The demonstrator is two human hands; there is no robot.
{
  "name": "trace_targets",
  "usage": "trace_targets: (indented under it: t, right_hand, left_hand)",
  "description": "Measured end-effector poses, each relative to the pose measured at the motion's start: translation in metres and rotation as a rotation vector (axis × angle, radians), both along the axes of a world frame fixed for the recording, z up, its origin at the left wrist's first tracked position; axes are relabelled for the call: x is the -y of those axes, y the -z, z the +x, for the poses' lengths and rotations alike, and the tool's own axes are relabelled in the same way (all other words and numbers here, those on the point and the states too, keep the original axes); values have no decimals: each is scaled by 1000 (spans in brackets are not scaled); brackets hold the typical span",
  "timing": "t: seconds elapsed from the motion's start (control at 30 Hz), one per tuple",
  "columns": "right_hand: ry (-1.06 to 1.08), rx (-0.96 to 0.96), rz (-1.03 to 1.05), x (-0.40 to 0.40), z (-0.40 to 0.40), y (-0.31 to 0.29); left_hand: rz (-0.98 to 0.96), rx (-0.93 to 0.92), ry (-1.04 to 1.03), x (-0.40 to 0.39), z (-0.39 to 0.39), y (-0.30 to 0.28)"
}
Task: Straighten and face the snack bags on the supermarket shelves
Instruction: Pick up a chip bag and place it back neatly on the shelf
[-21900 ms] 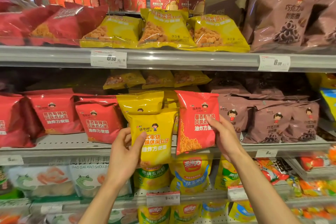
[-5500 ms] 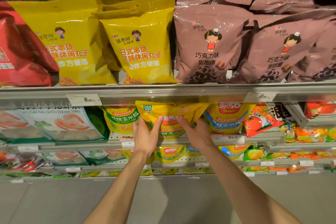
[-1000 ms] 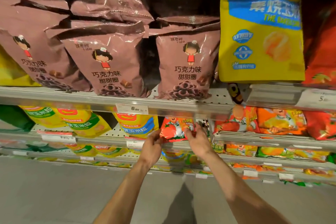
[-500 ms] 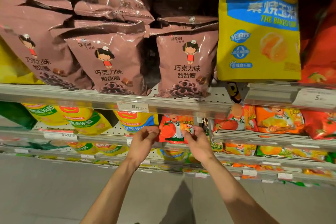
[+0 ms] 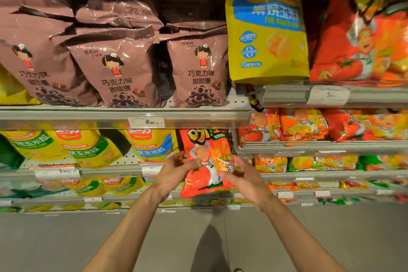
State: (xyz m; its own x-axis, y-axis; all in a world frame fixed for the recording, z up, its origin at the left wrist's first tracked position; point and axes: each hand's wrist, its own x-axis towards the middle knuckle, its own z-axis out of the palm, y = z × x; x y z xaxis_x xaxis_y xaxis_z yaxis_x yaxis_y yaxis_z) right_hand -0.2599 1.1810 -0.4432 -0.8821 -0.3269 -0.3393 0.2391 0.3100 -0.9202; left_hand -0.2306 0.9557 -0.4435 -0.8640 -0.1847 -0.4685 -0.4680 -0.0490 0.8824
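Your left hand [image 5: 174, 171] and right hand [image 5: 241, 174] both hold the red tomato bag [image 5: 206, 161], the left with fingers curled round its left edge, the right pinching its right edge with thumb on the front. You hold that bag upright, face toward you, out in front of the lower shelf [image 5: 110, 166], its top just under the lip of the shelf above. Around it, from big to small: the red bag [image 5: 364, 28] at upper right, blurred, stands on the right shelf [image 5: 287, 95] just beside the tall yellow bag [image 5: 267, 28] with a blue band. Left of those, three brown bags [image 5: 117, 68] with a cartoon girl stand in a row on the middle shelf [image 5: 66, 115], faces forward, more of them stacked dark behind. Below that shelf, yellow corn bags [image 5: 88, 150] lean at angles on the lower shelf, left of the bag you hold. To your right, orange and red bags [image 5: 302, 126] lie in a row on a shelf of their own, with smaller ones beneath. One price tag [image 5: 146, 122] sits on the middle shelf's rail, another [image 5: 329, 95] on the right shelf's rail. Grey floor [image 5: 198, 238] lies under your forearms.
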Motion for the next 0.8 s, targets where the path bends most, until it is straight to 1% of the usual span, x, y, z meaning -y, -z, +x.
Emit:
trace_targets:
  t: [0.23,0.3,0.37,0.47,0.53,0.73,0.8]
  right_hand:
    - [-38,35,28,-34,19,-16]
    - [-88,40,38,-44,22,-18]
    - [-132,42,50,-52,25,-24]
    - [-189,-15,89,-64,29,-32]
    - [-177,-53,104,-72,30,-40]
    - [-164,-147,37,-92,28,-82]
    - [-178,-162,-21,-97,26,-101]
  left_hand:
    - [-19,-47,98,-17,31,-7]
    - [7,-69,100,-26,44,-10]
    - [-6,-88,105,-35,56,-14]
    - [-67,-138,131,-45,66,-24]
    - [-101,-172,154,-50,70,-32]
    - [-154,-360,153,-71,69,-77]
    - [-159,-430,147,-76,64,-94]
